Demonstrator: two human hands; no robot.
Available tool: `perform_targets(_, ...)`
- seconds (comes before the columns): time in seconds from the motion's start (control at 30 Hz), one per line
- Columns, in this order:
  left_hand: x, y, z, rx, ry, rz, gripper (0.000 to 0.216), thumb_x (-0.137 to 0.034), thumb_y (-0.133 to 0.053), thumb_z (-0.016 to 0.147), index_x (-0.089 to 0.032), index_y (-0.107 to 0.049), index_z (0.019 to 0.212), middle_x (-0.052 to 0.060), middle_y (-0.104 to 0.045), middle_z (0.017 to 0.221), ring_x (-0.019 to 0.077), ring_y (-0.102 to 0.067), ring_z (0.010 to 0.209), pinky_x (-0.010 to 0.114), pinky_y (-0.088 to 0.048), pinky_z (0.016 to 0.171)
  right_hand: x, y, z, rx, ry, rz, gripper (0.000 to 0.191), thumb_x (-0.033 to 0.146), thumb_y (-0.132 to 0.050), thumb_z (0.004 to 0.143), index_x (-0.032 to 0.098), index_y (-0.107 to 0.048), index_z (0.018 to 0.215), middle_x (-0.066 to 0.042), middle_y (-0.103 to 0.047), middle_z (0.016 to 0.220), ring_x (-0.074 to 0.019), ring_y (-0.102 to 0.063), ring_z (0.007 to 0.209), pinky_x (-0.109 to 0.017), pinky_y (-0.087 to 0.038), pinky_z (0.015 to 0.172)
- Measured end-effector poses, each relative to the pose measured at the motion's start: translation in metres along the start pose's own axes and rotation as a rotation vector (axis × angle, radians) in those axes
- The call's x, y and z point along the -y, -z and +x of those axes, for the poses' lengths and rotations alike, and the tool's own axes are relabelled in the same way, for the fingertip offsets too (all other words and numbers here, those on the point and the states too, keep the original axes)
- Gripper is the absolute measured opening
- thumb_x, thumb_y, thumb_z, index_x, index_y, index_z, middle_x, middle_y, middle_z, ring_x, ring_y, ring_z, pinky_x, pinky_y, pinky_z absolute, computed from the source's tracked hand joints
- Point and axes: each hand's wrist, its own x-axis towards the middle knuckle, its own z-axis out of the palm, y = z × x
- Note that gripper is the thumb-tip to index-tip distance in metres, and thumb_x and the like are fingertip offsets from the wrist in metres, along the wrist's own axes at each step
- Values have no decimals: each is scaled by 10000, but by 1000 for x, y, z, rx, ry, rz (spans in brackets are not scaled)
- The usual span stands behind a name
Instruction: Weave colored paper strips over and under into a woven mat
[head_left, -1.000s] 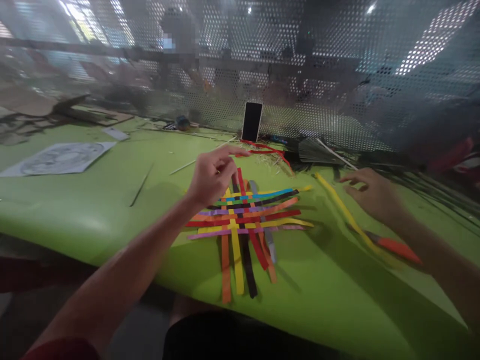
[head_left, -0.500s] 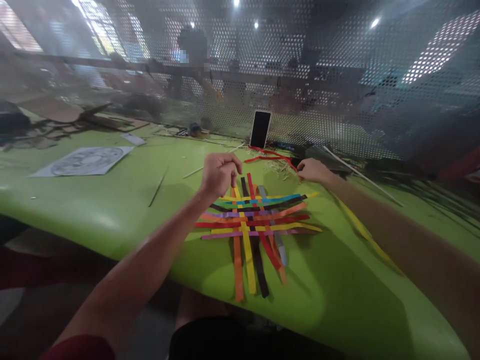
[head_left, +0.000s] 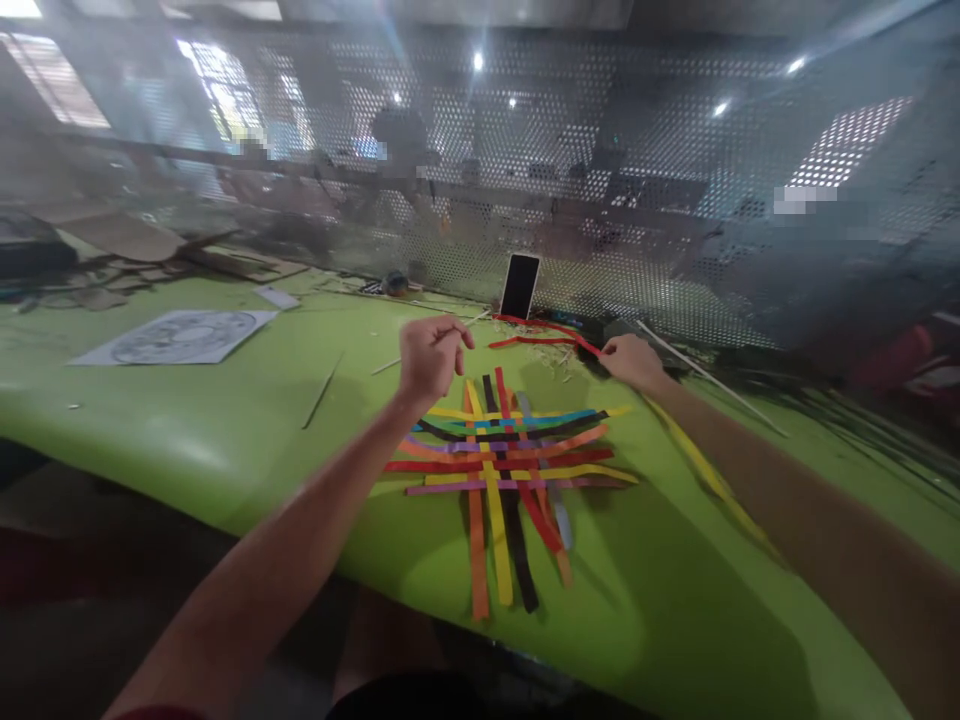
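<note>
On the green table lies a loose weave of coloured strips [head_left: 495,450]. Orange, yellow, black, red and grey strips run lengthwise through crosswise ones. My left hand [head_left: 429,358] hovers just past its far left corner, fingers curled, with nothing visible in them. Beyond the far right corner, my right hand [head_left: 634,362] pinches the end of a red strip [head_left: 551,325], which trails left below the phone. A long yellow strip [head_left: 712,480] lies along my right forearm, partly hidden by it.
A phone [head_left: 520,286] leans upright against the perforated metal screen [head_left: 450,230]. Thin shavings [head_left: 551,355] lie below it. A printed sheet [head_left: 180,337] and a thin stick [head_left: 322,392] are on the left. Another pale stick [head_left: 712,378] and dark green stems [head_left: 847,400] lie right.
My right hand has closed on the red strip's end and shifted slightly right. My left hand has drawn a little left, away from the weave. The view has tilted up slightly.
</note>
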Motion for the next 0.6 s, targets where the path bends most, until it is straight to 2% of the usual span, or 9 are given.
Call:
perform_targets(0.07, 1, 0, -1, 32, -15, 17, 185, -180, -496, 717, -178, -640, 601, -61, -485, 362, 70, -375, 232, 181, -226, 301, -1, 15, -1, -81, 10, 113, 244, 393, -676, 977, 157, -718, 1020, -105, -726, 1078, -234, -691, 946, -381, -582, 824)
perform_targets(0.13, 0, 2, -1, 74, -54, 32, 186, -177, -501, 768, -181, -642, 647, -75, -461, 352, 79, -403, 247, 190, -305, 344, -4, 32, -8, -145, 35, 257, 251, 394, -668, 954, 175, -691, 832, -105, -726, 875, -214, -669, 760, -338, -542, 667)
perform_targets(0.2, -1, 3, 0, 115, -128, 91, 182, -174, -502, 827, -180, -676, 774, -76, -498, 390, 105, -511, 319, 211, -430, 443, -9, 48, -23, -174, 71, 411, 271, 437, -651, 937, 211, -649, 788, -80, -700, 784, -176, -601, 616, -308, -472, 542)
perform_targets(0.23, -2, 3, 0, 127, -187, 147, 179, -178, -514, 855, -177, -692, 870, -63, -560, 450, 123, -596, 409, 230, -499, 535, -12, 54, -33, -176, 90, 481, 279, 467, -655, 921, 223, -636, 787, -65, -685, 760, -162, -568, 574, -298, -442, 506)
perform_targets(0.3, -3, 2, -1, 149, -349, 290, 229, -209, -559, 899, -175, -682, 1090, -3, -719, 702, 170, -732, 725, 293, -570, 772, -17, 63, -57, -166, 129, 592, 318, 524, -698, 867, 233, -625, 761, -39, -647, 709, -143, -520, 532, -291, -413, 480)
perform_targets(0.37, -2, -1, -3, 191, -506, 399, 352, -272, -608, 934, -181, -617, 1273, 74, -751, 1059, 217, -699, 1058, 372, -544, 970, -21, 66, -82, -144, 159, 662, 360, 563, -758, 794, 231, -633, 731, -20, -610, 655, -131, -484, 505, -290, -395, 467)
perform_targets(0.43, 1, -5, -5, 265, -593, 436, 461, -347, -622, 970, -200, -540, 1399, 127, -645, 1315, 255, -593, 1255, 430, -504, 1065, -24, 63, -105, -113, 180, 731, 381, 575, -806, 737, 224, -657, 736, -3, -588, 619, -122, -466, 489, -286, -374, 457)
perform_targets(0.5, 4, -8, -8, 339, -627, 466, 514, -412, -626, 993, -227, -500, 1455, 145, -555, 1415, 277, -522, 1337, 464, -469, 1114, -27, 57, -123, -66, 205, 831, 380, 560, -845, 707, 217, -698, 782, 8, -585, 607, -118, -460, 489, -286, -365, 463)
perform_targets(0.6, 8, -7, -8, 431, -669, 541, 425, -453, -617, 1010, -218, -586, 1363, 129, -603, 1339, 288, -539, 1293, 485, -434, 1122, -31, 49, -139, -13, 225, 891, 375, 552, -866, 698, 217, -744, 817, 6, -598, 610, -122, -465, 504, -301, -379, 491)
